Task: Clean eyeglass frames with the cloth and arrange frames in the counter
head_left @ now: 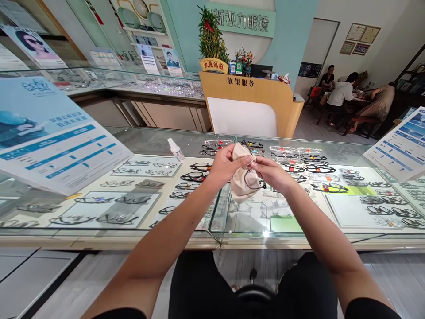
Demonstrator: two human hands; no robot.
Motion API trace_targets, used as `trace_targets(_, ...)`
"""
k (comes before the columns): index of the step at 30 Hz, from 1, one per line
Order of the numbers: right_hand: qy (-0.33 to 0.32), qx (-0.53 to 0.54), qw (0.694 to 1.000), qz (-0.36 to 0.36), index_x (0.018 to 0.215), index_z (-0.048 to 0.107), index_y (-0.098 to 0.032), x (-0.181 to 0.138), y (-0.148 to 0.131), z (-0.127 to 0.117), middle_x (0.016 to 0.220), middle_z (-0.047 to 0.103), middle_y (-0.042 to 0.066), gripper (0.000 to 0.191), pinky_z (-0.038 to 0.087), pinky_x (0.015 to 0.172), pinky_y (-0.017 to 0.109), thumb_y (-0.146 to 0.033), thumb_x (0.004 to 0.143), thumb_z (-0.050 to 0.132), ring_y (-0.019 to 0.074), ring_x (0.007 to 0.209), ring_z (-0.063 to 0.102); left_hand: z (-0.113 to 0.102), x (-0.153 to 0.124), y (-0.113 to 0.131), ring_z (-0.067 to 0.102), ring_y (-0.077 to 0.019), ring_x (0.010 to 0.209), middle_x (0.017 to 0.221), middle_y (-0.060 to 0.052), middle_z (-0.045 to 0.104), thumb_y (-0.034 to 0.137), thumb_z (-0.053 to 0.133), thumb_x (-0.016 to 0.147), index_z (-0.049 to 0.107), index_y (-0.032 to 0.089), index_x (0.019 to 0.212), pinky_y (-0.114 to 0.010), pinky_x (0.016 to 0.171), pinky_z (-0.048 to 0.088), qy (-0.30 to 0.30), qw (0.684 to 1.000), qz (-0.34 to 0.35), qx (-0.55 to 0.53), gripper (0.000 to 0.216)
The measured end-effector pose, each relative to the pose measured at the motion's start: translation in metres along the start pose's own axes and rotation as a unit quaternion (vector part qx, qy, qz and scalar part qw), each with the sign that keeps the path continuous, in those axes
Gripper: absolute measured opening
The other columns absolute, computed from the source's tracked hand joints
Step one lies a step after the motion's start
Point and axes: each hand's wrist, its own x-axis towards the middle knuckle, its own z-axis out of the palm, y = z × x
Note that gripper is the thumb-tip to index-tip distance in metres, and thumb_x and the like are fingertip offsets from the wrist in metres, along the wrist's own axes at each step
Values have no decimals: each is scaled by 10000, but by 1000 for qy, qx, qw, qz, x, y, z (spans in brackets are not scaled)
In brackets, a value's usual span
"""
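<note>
Above the glass counter (199,241), both my hands meet around a pair of dark-framed glasses (262,182) and a cream cleaning cloth (241,188). My left hand (224,165) pinches the cloth, which is wrapped over part of the glasses. From the other side, the fingers of my right hand (270,172) close on the frame near its middle. One lens rim shows below my fingers against the cloth; the other lens is mostly covered. A small white spray bottle (175,149) stands on the glass to the left of my hands.
Rows of glasses (320,188) lie inside the counter beneath my hands. A large leaflet stand (66,146) is at left, another leaflet (401,144) at right. Behind stands a wooden cashier desk (288,106) with a plant (212,40). Several people (345,91) sit at the back right.
</note>
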Motion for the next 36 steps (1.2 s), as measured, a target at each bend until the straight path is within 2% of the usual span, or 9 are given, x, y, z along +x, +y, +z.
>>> trace_targets(6,-23,-39,999,-3,1001,804,-225,0,6,1,969,762,3,397,508,906,304,-511,774,960,162,935,667,3,-2,-6,502,-102,573,642,34,617,648,993,615,651,190,731,-235,550,415,75,996,26,37,583)
trace_targets(11,-13,-47,999,-1,956,818,-217,1,6,1,942,779,0,409,512,903,293,-511,726,986,153,910,677,1,2,-13,459,-97,567,611,31,567,763,915,680,625,185,672,-239,536,369,113,992,34,42,647)
trace_targets(16,46,-25,999,11,871,788,-207,1,-5,-3,851,727,-10,385,480,796,280,-474,675,986,142,811,629,-9,7,-13,565,-140,586,657,1,647,815,931,626,678,185,745,-263,563,466,26,999,-6,-17,689)
trace_targets(20,58,-39,998,-14,781,734,-209,-2,-14,-3,810,684,-23,371,441,756,277,-472,663,968,133,774,582,-15,8,-6,681,-191,682,748,-27,722,689,1001,636,734,188,886,-287,636,545,-62,997,-27,-36,620)
trace_targets(24,56,-45,997,-11,770,685,-217,-4,-14,-3,792,640,-38,404,391,711,274,-501,680,958,123,737,528,-11,7,0,717,-191,735,838,-39,777,579,1057,591,744,189,981,-275,683,568,-88,996,-13,-31,634)
trace_targets(27,39,-63,997,-11,794,692,-223,-4,-9,-4,818,647,-30,412,413,763,289,-532,709,950,143,795,552,-6,4,0,687,-165,685,819,-29,774,553,1065,572,730,185,928,-253,639,541,-65,998,5,-12,612)
trace_targets(30,16,-78,997,-16,840,730,-222,-3,-5,-4,864,675,-23,407,435,836,302,-551,734,945,155,861,581,-1,0,-2,609,-131,616,720,5,715,557,1075,532,682,185,799,-235,587,489,-12,999,26,20,604)
trace_targets(34,-1,-77,997,-11,866,750,-218,-3,-1,-2,867,685,-25,401,443,842,296,-548,750,947,150,863,596,0,-1,-4,515,-106,587,652,21,634,768,948,662,646,189,721,-236,573,437,61,995,65,48,656)
trace_targets(36,2,-75,997,-10,860,748,-219,-3,-3,-3,865,688,-20,392,449,832,296,-542,754,944,153,858,602,-3,0,-5,488,-107,573,621,24,592,844,869,715,624,192,688,-244,556,417,63,994,74,48,697)
